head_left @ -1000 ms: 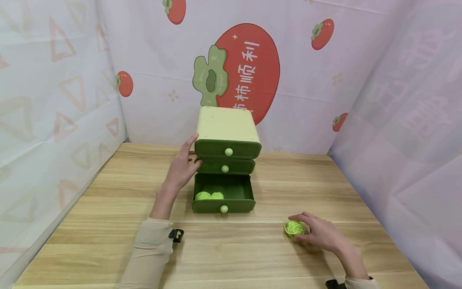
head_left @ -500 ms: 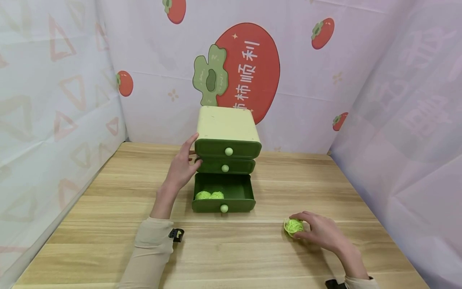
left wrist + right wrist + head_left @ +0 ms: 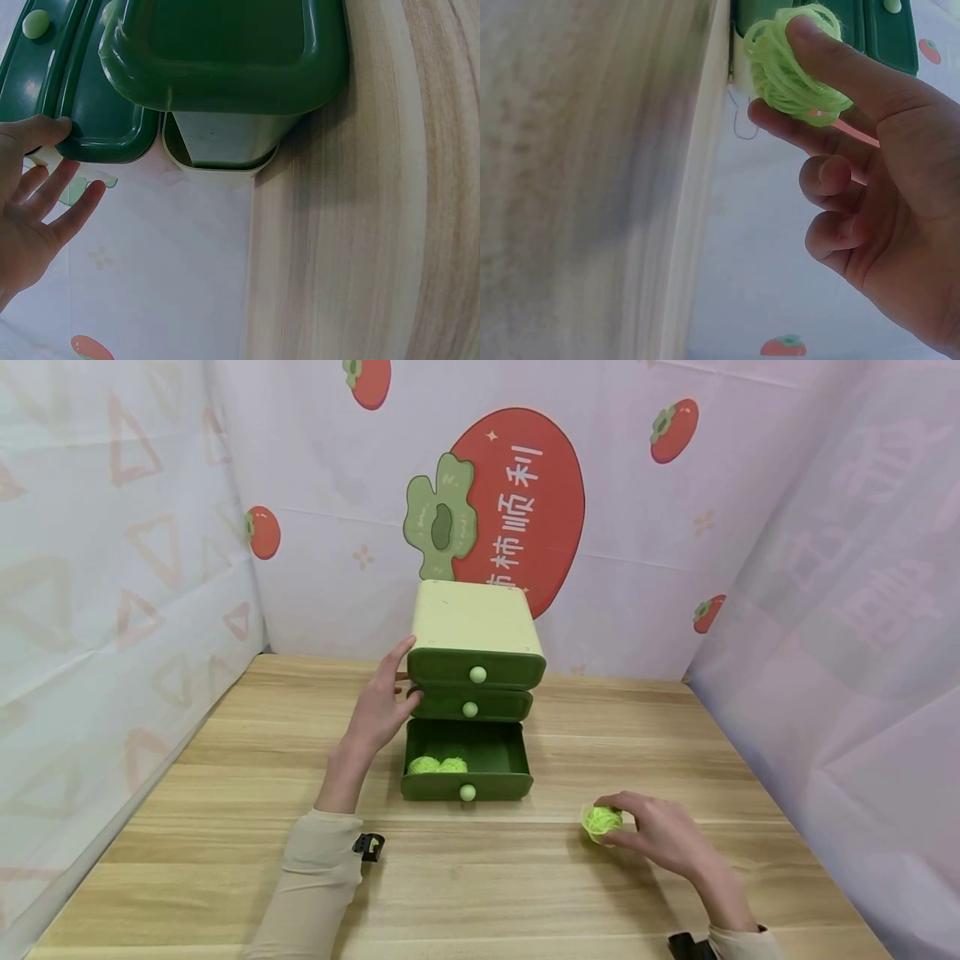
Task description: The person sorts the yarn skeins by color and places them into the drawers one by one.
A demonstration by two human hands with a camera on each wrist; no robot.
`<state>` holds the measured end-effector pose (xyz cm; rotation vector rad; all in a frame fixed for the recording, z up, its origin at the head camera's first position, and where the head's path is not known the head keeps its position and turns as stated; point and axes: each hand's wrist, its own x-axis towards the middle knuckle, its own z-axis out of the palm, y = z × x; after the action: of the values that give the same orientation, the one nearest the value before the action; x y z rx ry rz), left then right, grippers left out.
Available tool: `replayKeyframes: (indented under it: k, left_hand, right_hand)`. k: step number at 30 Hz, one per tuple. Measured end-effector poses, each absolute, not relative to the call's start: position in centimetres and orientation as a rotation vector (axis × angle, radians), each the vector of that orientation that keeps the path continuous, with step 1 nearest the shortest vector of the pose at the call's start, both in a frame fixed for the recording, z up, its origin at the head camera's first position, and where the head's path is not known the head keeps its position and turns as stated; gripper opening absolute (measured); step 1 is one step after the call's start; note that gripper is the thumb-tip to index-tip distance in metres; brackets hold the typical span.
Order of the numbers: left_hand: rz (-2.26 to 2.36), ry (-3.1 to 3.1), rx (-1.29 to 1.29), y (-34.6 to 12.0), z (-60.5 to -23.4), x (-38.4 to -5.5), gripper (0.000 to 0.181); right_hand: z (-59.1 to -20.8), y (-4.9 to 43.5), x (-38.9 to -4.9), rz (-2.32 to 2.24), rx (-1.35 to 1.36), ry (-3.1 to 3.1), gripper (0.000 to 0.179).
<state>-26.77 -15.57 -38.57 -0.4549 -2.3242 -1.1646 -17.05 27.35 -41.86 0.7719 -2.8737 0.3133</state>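
Observation:
In the head view, my right hand [image 3: 667,835] pinches a bright green ball of yarn [image 3: 602,823] between thumb and fingers, close over the table at right. The right wrist view has the yarn ball [image 3: 799,75] between thumb and index finger, with the other fingers curled behind. My left hand [image 3: 378,706] steadies the left side of a small drawer cabinet [image 3: 476,618], cream on top with green drawers. Its thumb touches the front edge of the middle drawer [image 3: 498,705]; its fingers are extended. The bottom drawer [image 3: 495,787] is pulled out and holds two green yarn balls [image 3: 438,766] at its left.
Pale round knobs, such as the top knob [image 3: 477,674], stick out from the drawer fronts. The wooden table [image 3: 510,893] runs back to a printed cloth backdrop [image 3: 337,460], with cloth walls at left and right.
My right hand has shifted slightly left and away from me, carrying the yarn ball with it. My left hand keeps its place on the cabinet.

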Motion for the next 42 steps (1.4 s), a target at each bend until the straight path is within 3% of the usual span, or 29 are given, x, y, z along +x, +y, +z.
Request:
replayKeyframes:
  k: [42]
  left_hand:
    - [-1.123,-2.344,-0.447,-15.7,-38.4,-26.6,0.086]
  right_hand:
    - [-38.1,21.1,-20.2,0.219,1.012,-2.685,0.04]
